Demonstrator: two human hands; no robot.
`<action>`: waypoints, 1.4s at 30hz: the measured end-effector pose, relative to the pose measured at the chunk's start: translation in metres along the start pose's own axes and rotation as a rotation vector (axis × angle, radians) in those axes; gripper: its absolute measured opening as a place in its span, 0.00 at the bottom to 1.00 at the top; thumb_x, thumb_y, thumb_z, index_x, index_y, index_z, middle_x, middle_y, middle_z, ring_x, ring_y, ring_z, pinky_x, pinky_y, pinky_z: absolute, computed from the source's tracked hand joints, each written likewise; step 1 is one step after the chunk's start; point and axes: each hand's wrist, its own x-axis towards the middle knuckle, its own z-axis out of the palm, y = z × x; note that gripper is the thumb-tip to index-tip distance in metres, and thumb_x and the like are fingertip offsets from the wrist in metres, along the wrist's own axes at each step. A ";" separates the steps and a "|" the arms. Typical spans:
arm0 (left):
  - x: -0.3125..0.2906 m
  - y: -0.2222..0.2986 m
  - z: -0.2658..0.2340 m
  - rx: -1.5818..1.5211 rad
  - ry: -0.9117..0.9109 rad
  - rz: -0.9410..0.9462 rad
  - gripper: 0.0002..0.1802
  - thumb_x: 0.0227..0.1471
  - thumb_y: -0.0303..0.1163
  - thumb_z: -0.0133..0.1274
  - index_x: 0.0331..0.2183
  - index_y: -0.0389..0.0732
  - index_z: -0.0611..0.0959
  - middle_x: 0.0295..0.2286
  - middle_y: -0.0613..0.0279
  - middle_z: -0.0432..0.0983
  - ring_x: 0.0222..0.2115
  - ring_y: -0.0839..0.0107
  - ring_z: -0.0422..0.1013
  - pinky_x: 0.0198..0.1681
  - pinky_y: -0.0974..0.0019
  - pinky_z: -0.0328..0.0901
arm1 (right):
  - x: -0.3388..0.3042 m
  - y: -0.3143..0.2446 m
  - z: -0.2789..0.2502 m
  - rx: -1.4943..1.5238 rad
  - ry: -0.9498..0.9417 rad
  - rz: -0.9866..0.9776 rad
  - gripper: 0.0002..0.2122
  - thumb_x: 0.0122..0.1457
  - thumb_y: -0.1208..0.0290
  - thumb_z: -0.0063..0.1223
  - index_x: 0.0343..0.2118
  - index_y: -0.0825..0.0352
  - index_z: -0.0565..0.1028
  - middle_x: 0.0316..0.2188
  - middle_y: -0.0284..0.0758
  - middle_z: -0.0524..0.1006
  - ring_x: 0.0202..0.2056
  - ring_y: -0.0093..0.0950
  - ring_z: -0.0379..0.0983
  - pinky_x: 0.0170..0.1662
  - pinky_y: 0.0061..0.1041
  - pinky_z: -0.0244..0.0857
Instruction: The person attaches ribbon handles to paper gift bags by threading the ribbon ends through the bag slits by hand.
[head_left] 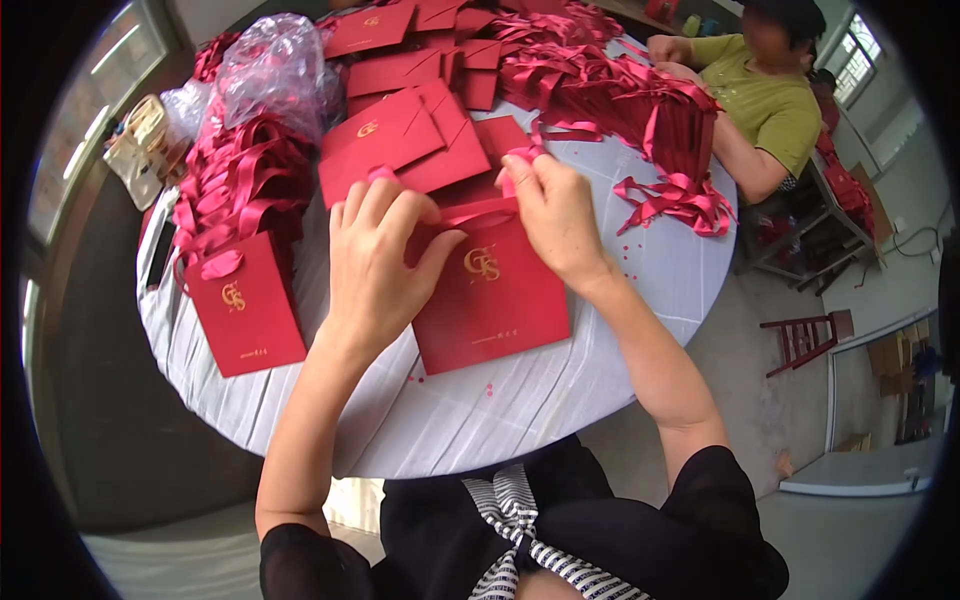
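A red paper gift bag (490,300) with a gold emblem lies flat in front of me on the round table. Along its top edge runs a pink-red ribbon (478,211). My right hand (562,215) pinches a ribbon end (520,172) between thumb and fingers above the bag's right corner. Over the upper left corner, my left hand (378,255) has its fingers curled, with a bit of ribbon showing beyond them; its thumb stretches toward the bag's edge. The grip inside the left fingers is partly hidden.
More red bags (400,135) are piled beyond my hands. A ribboned row of bags (250,300) stands at left, beside clear plastic wrap (275,65). Bundled bags with ribbons (640,110) lie far right. A person in a yellow-green shirt (765,90) sits across the pale tablecloth (660,290).
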 end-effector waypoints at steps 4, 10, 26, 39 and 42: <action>-0.004 0.000 0.007 0.035 0.058 0.066 0.08 0.40 0.26 0.58 0.25 0.41 0.74 0.24 0.61 0.66 0.29 0.61 0.64 0.34 0.61 0.56 | -0.004 0.001 0.002 0.070 0.013 -0.027 0.12 0.60 0.70 0.47 0.24 0.73 0.73 0.15 0.39 0.72 0.18 0.20 0.66 0.23 0.24 0.61; -0.007 -0.001 0.004 -0.206 -0.032 -0.125 0.04 0.44 0.21 0.53 0.25 0.35 0.74 0.31 0.55 0.65 0.35 0.61 0.62 0.41 0.63 0.57 | -0.007 0.006 0.007 0.066 -0.001 -0.061 0.11 0.59 0.73 0.47 0.23 0.75 0.71 0.18 0.44 0.75 0.20 0.34 0.74 0.24 0.28 0.65; -0.016 -0.006 -0.002 -0.008 -0.108 -0.479 0.25 0.47 0.45 0.58 0.20 0.34 0.67 0.16 0.50 0.66 0.17 0.56 0.64 0.23 0.59 0.59 | -0.005 -0.005 0.004 0.159 -0.064 -0.034 0.12 0.60 0.71 0.46 0.25 0.75 0.72 0.18 0.42 0.74 0.20 0.29 0.72 0.25 0.27 0.63; -0.019 -0.008 0.007 -1.325 -0.165 -0.922 0.16 0.55 0.41 0.52 0.32 0.36 0.81 0.27 0.66 0.77 0.25 0.83 0.69 0.28 0.77 0.64 | -0.004 0.001 0.001 0.143 -0.091 0.071 0.13 0.62 0.69 0.45 0.26 0.73 0.74 0.19 0.29 0.72 0.24 0.14 0.64 0.29 0.18 0.60; -0.021 -0.002 0.008 -1.357 -0.130 -0.900 0.11 0.51 0.35 0.56 0.31 0.36 0.81 0.27 0.66 0.77 0.27 0.81 0.71 0.31 0.75 0.65 | -0.003 0.001 0.002 0.116 -0.115 0.109 0.13 0.61 0.67 0.45 0.26 0.72 0.74 0.19 0.28 0.72 0.24 0.14 0.64 0.29 0.17 0.60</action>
